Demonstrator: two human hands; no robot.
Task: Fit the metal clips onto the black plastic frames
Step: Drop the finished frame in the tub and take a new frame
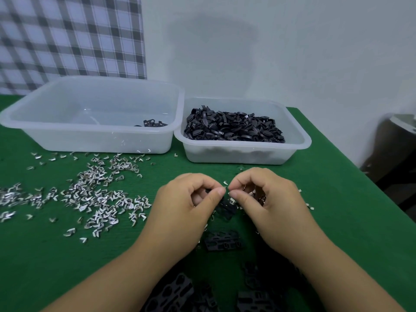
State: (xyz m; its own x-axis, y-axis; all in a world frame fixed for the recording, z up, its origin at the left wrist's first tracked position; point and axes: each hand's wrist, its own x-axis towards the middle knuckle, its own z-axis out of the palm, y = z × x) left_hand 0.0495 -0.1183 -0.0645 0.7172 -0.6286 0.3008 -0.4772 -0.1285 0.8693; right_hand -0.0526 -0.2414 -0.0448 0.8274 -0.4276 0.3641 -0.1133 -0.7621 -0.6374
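My left hand and my right hand meet fingertip to fingertip over the green table. Between them hangs a black plastic frame, pinched by my left thumb and forefinger. My right thumb and forefinger pinch a small metal clip at the frame's top edge. A wide scatter of shiny metal clips lies to the left. More black frames lie flat on the cloth just below my hands, and others sit near the bottom edge.
A large translucent tub at the back left holds a few black pieces. A smaller tub to its right is heaped with black plastic parts. The table's right edge runs diagonally; a dark object stands beyond it.
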